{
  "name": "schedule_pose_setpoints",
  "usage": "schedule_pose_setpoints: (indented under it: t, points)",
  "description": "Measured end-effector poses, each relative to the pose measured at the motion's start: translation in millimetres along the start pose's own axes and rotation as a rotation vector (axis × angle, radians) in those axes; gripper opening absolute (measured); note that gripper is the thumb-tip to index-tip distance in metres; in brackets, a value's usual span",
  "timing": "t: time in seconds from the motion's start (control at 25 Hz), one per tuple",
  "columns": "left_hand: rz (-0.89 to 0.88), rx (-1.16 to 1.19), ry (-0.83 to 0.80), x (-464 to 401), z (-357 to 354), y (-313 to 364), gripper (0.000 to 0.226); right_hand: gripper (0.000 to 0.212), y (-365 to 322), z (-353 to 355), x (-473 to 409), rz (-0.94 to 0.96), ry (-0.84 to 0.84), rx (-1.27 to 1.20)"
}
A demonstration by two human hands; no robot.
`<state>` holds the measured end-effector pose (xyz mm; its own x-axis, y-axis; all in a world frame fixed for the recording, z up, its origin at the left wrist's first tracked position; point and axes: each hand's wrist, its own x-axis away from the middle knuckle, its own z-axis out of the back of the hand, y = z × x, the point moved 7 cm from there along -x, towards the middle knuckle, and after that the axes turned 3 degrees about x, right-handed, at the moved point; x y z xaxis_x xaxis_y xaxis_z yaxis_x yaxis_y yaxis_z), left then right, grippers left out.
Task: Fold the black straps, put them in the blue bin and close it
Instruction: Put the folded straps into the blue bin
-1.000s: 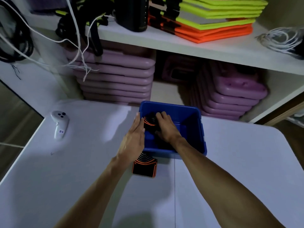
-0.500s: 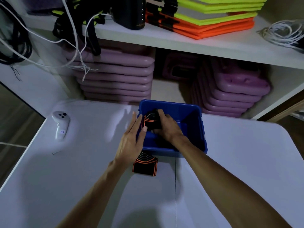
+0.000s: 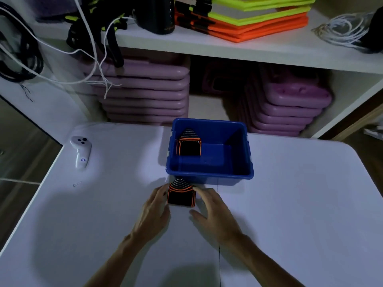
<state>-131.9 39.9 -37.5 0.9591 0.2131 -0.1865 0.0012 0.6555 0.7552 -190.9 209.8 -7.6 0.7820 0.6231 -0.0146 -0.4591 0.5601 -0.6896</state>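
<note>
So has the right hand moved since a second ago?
Yes. The right hand has come out of the blue bin toward the person, beside the folded strap on the table.

Left hand (image 3: pixel 152 210) fingers hidden behind folded strap (image 3: pixel 181 194).

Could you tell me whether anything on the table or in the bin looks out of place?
Nothing looks damaged or spilled. A small pale piece lies loose on the table below the white controller.

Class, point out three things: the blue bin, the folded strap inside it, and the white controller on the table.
blue bin (image 3: pixel 209 175): head view, near rim.
folded strap inside it (image 3: pixel 189 147): head view, black front face.
white controller (image 3: pixel 81 151): head view, middle of its handle.
</note>
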Motion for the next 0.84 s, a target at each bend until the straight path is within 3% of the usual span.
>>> schedule_pose_setpoints:
  t: [0.08, 0.12, 0.32, 0.4, 0.56, 0.64, 0.84]
  points:
    - [0.029, 0.045, -0.014, 1, -9, -1, 0.061, 0.095, 18, -30, -2, -0.058, -0.083, 0.083]
    - [0.030, 0.040, -0.015, 2, -12, -1, 0.056, 0.100, 22, -40, -6, -0.058, -0.088, 0.117]
    - [0.046, 0.065, -0.078, 5, -18, -6, 0.044, 0.055, 27, -38, -12, -0.139, 0.017, 0.085]
    - [-0.019, -0.029, -0.082, 6, -11, 3, 0.038, 0.059, 28, -34, -2, -0.085, -0.008, 0.150]
    - [-0.075, -0.129, 0.234, -13, 44, 35, 0.033, 0.061, 27, -15, 15, -0.048, -0.027, 0.124]
    - [-0.080, -0.161, 0.302, -34, 61, 48, 0.035, 0.060, 18, 7, 19, 0.033, -0.003, 0.141]
    - [0.035, -0.244, 0.077, -113, 37, 38, 0.055, 0.058, 3, 92, -19, 0.041, 0.135, 0.099]
